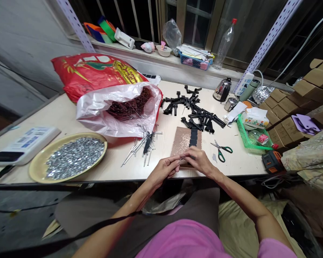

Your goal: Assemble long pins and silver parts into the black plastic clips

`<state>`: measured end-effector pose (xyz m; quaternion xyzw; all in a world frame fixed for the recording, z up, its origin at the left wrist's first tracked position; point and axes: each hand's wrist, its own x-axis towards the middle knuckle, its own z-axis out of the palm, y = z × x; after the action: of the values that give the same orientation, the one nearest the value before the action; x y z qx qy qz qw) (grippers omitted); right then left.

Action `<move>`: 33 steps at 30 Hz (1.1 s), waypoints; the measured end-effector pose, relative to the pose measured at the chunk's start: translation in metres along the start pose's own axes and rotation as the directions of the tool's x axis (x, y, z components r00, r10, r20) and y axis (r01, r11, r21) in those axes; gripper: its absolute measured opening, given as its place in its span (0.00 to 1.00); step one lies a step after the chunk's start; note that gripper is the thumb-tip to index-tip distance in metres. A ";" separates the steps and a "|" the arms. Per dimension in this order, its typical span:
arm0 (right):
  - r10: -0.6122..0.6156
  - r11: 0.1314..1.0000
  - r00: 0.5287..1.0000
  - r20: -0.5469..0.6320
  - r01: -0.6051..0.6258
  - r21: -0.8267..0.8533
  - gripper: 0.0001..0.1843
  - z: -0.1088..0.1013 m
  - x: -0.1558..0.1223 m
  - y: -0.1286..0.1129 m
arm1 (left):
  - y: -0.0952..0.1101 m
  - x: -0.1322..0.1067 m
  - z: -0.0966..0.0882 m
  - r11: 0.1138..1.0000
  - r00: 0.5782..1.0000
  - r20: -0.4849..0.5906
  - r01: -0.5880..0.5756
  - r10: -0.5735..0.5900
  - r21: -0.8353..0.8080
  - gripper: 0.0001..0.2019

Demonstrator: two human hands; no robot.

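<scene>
My left hand (167, 168) and my right hand (198, 160) meet at the table's front edge, fingertips pinched together. Whatever small thing they hold between them is too small to make out. Just beyond and partly under them lies a brown board (181, 138) with pale specks and a column of black squares (193, 136). To the left are loose thin silver rods (133, 152) with a black plastic piece (147, 144) across them. Green-handled scissors (222, 150) lie open on the right, beside a small grey flat piece (214, 158). Farther back spreads a pile of black plastic parts (201, 114).
A red sack (83, 79) full of dark brown rods (131, 105) opens toward me. At left stand a yellow plate (36, 172) of small silver pieces and a white scale (29, 143). A green basket (249, 141), a kettle (223, 89) and cardboard boxes (288, 132) are at right.
</scene>
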<state>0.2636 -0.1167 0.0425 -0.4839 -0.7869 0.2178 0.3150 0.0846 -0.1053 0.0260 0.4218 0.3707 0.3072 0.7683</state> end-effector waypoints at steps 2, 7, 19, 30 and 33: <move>0.078 0.995 0.997 0.027 -0.079 0.057 0.08 -0.003 0.001 -0.001 | 0.002 -0.001 -0.001 1.000 1.000 0.025 -0.002 0.002 0.018 0.26; 0.159 0.968 0.985 0.064 -0.169 0.186 0.11 -0.008 0.002 0.001 | 0.008 -0.006 -0.003 0.999 0.997 0.081 0.018 -0.020 0.028 0.24; 0.041 0.987 0.998 0.048 -0.047 0.151 0.17 -0.015 0.002 -0.008 | 0.009 -0.004 -0.008 0.990 0.992 0.129 -0.023 0.005 0.136 0.25; -0.169 0.982 0.986 -0.003 0.168 -0.086 0.22 -0.009 -0.002 -0.006 | 0.012 -0.006 -0.006 0.953 0.989 0.121 -0.115 0.083 0.281 0.22; -0.211 0.958 0.977 0.028 0.213 -0.194 0.23 -0.005 -0.003 -0.005 | 0.012 -0.007 -0.005 0.957 0.989 0.129 -0.107 0.074 0.268 0.22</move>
<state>0.2654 -0.1213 0.0480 -0.4248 -0.8529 0.1057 0.2846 0.0747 -0.1025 0.0370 0.5580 0.3441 0.2624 0.7080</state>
